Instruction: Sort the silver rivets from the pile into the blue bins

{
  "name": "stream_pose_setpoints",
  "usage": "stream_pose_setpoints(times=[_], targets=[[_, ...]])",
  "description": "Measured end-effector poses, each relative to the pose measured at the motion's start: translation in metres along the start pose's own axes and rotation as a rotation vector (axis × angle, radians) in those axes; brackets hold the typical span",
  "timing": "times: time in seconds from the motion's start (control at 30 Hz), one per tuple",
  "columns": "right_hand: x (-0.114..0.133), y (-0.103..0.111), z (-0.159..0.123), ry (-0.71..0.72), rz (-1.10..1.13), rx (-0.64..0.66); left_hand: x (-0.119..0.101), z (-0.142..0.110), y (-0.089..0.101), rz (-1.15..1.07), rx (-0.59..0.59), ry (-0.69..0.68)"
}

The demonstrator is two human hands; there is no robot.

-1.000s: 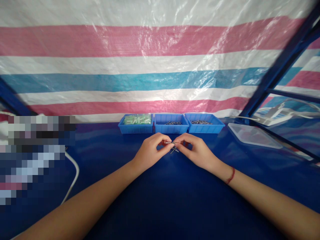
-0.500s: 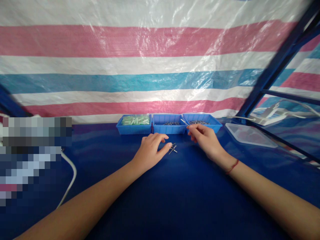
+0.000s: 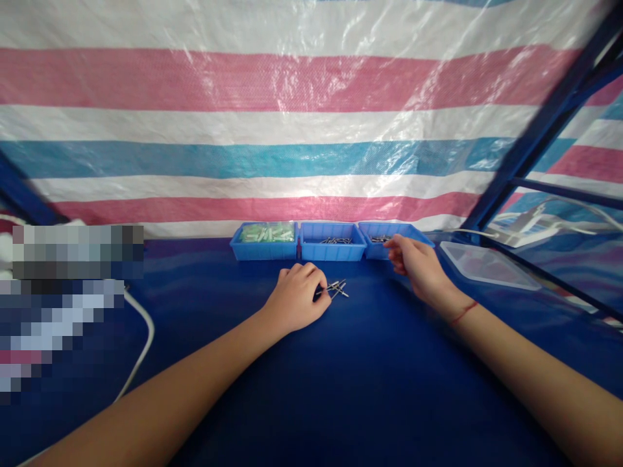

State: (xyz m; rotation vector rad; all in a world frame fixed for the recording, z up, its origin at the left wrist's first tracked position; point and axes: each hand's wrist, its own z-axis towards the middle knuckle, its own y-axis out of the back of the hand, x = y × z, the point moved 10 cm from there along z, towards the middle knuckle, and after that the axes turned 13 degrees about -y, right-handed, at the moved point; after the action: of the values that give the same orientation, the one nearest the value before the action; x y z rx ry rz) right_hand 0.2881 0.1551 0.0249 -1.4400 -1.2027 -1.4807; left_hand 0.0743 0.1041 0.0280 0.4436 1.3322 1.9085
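My left hand (image 3: 296, 297) rests on the blue tabletop, thumb and forefinger closed on the end of a blind rivet at a small loose pile. Several thin silver blind rivets (image 3: 339, 288) lie crossed there, just right of the fingertips. My right hand (image 3: 416, 263) is raised in front of the right blue bin (image 3: 422, 239), its fingers curled together; anything inside them is hidden. That bin holds metal pieces, partly covered by the hand. More rivets lie in the middle blue bin (image 3: 333, 251).
The left blue bin (image 3: 265, 251) contains green and white pieces in clear plastic. A translucent lid (image 3: 489, 264) lies at right, near a power strip (image 3: 528, 230) behind a blue frame bar. A white cable (image 3: 148, 331) curves along the left. A striped sheet (image 3: 292, 123) hangs behind.
My right hand has moved right, from the gap between the middle and right bins; the rivet it held no longer shows. My left fingers have closed down onto the pile.
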Motion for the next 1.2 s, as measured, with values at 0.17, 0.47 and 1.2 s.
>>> stream_pose_setpoints(times=[0.17,0.47,1.2], targets=[[0.010,-0.040,-0.027,0.139,-0.235,0.185,0.000,0.001,0.000,0.010,-0.013,-0.010],[0.010,-0.081,-0.060,0.394,-0.536,0.399,0.006,0.002,0.007,-0.146,-0.145,-0.015],[0.023,-0.079,-0.077,0.401,-0.192,0.413,-0.005,0.005,0.009,-0.433,-0.162,-0.131]])
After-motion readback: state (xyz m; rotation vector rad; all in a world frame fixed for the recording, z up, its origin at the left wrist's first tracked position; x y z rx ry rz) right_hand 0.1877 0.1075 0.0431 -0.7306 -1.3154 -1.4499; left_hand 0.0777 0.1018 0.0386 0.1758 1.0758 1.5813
